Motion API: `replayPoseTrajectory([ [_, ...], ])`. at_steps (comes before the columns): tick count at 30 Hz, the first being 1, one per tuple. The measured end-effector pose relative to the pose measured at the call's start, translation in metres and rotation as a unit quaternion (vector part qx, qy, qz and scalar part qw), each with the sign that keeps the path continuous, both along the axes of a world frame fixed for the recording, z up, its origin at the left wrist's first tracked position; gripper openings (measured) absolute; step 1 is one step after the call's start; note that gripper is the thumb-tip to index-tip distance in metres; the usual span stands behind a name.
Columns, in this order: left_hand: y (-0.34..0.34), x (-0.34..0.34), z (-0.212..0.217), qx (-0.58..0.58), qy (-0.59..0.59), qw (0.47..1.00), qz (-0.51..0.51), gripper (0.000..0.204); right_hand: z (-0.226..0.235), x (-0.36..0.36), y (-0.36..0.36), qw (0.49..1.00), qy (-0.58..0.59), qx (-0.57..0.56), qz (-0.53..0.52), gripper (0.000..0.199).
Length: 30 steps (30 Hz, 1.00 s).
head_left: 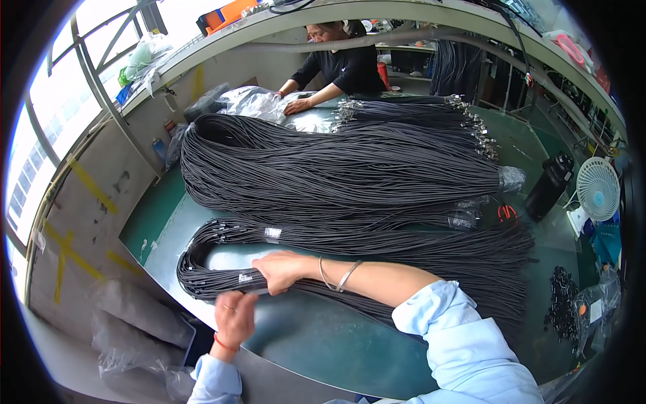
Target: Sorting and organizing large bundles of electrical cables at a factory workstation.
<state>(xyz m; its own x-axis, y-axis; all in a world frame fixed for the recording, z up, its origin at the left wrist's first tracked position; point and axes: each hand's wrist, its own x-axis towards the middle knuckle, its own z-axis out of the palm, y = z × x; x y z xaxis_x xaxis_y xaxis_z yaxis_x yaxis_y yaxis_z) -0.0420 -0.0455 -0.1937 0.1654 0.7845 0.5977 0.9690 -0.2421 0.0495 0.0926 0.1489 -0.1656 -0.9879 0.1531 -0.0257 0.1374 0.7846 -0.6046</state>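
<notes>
A long bundle of thin black cables (pixel 377 246) lies bent in a U across the table, its loop at the left and its loose ends fanned out at the right. My right hand (pixel 281 271) is closed round the near leg of this bundle, just right of a whitish wrap (pixel 246 277). Just below and left of it, my left hand (pixel 234 318) is curled shut by the bundle's near edge. A faint clear strip seems to show between the two hands; what the left fingers hold cannot be made out. Another whitish wrap (pixel 272 233) circles the far leg.
Behind lies a larger heap of black cables (pixel 336 165), and farther back cables with metal connectors (pixel 481 131). To the right are a black bottle (pixel 550 185), red-handled pliers (pixel 507 213), a white fan (pixel 598 188) and small black parts (pixel 562 303). A person (pixel 340 67) works across the table.
</notes>
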Motion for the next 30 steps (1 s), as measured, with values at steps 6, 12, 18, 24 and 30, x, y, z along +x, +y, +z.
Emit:
replayPoseTrajectory([
  [6,-0.031,-0.008,-0.012,-0.077,0.079,0.993,0.040,0.054,-0.026,-0.017,-0.006,0.870,-0.094,-0.480,0.060,0.041],
  [12,0.002,0.002,0.043,0.052,0.054,0.995,0.071,0.065,-0.017,-0.008,0.001,0.990,-0.067,-0.112,0.054,0.036],
  [18,0.094,-0.048,0.052,-0.307,-0.314,0.896,0.068,0.045,-0.005,0.009,-0.054,0.979,0.112,0.145,-0.085,0.038],
  [24,0.067,-0.001,0.042,0.036,0.067,0.994,0.084,0.030,-0.022,0.000,-0.016,0.986,0.108,0.120,-0.038,0.037],
  [30,-0.006,0.022,0.004,-0.103,0.074,0.992,-0.017,0.040,-0.018,-0.014,0.010,0.950,-0.067,-0.303,0.040,0.025],
])
